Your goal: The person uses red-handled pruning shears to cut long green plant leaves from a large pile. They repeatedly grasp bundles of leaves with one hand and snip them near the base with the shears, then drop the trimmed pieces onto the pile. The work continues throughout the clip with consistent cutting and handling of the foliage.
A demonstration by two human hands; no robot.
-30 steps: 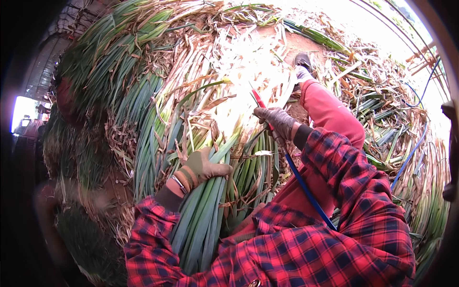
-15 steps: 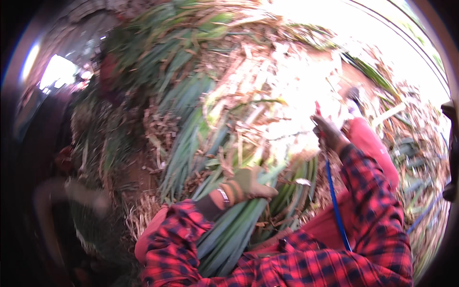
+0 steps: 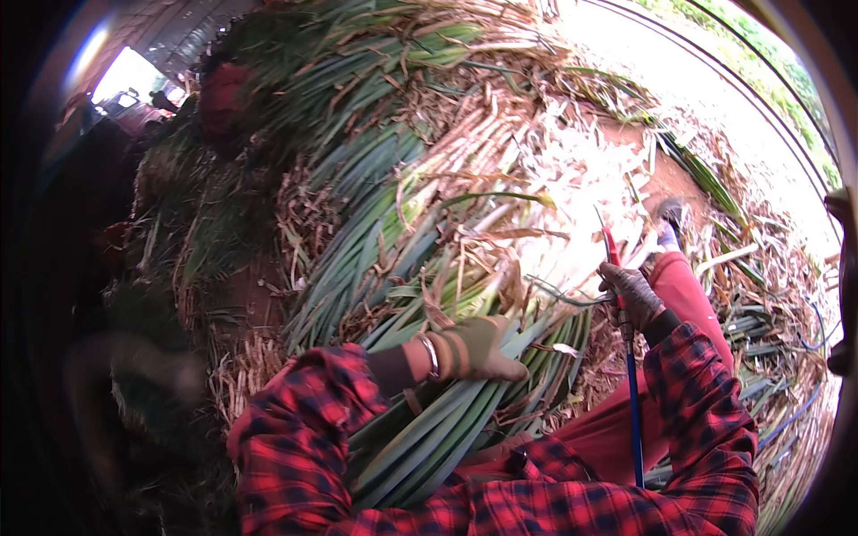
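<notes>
My left hand [image 3: 483,350], in a green and brown glove, is closed around a bunch of long green onions [image 3: 433,433]. Their green leaves trail over my lap, and the pale ends point away into the light. To the right, my right hand [image 3: 636,295] wears a grey glove and grips a red air blow gun [image 3: 609,239] with a thin nozzle. From under that hand a blue hose [image 3: 635,411] runs down past my lap. The fingers' exact place on the trigger cannot be made out.
A large heap of green onions [image 3: 357,214] spreads ahead, roots toward the bright right side. Dry peeled leaves [image 3: 581,170] litter the ground. More leaves and stalks [image 3: 760,357] lie right of my leg. The left side is dark, and a red shape [image 3: 223,98] shows there.
My right hand has come down and nearer with the air blow gun, whose nozzle now points up and away. The left hand stays on the green onions, shifted only slightly.
</notes>
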